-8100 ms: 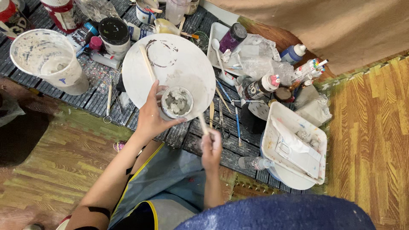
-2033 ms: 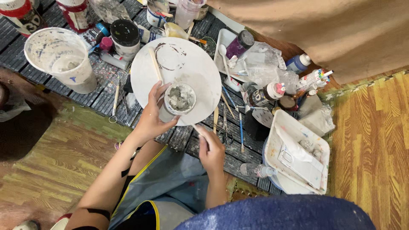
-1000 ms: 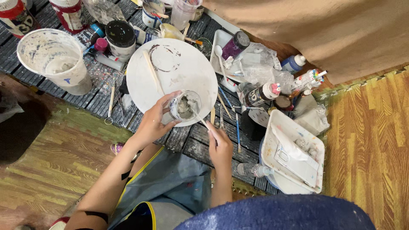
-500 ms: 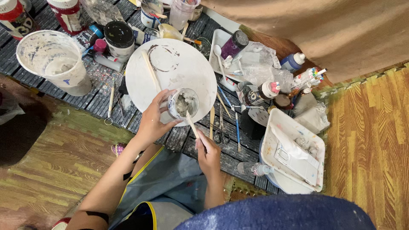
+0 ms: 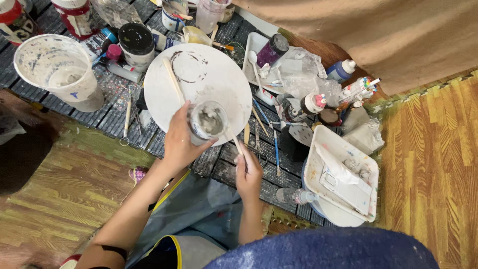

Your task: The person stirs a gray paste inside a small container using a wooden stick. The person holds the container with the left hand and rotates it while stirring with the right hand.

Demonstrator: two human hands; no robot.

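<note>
Head view: the left hand (image 5: pixel 178 144) is wrapped around a small clear plastic cup of grey paste (image 5: pixel 208 122), held over the near rim of the round white board (image 5: pixel 214 74). The right hand (image 5: pixel 249 172) pinches a thin wooden stick (image 5: pixel 235 142), whose tip has come back to the cup's edge after dipping inside moments ago, so the stirring goes on. Dark slatted floor mats (image 5: pixel 114 117) carry the clutter, beside wood-patterned flooring (image 5: pixel 433 149).
</note>
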